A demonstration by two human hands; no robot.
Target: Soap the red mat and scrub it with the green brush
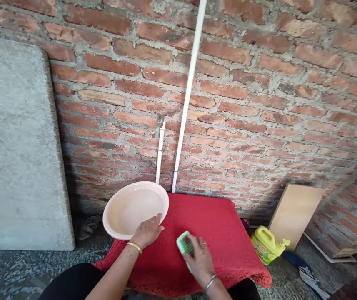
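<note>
My left hand, with a gold-coloured bangle at the wrist, grips the right rim of a pale pink basin. Its fingers lie over the inside of the basin and its thumb is on the outer side. The basin rests at the left of a red cloth spread over a low flat surface. My right hand, wearing a silver-coloured bangle, is closed around a light green scrub brush over the middle of the cloth. Part of the brush is hidden by my fingers.
A grey slab leans against the brick wall at left. White pipes run up behind the cloth. On the right floor are a yellow-green jug, a tan board and slippers.
</note>
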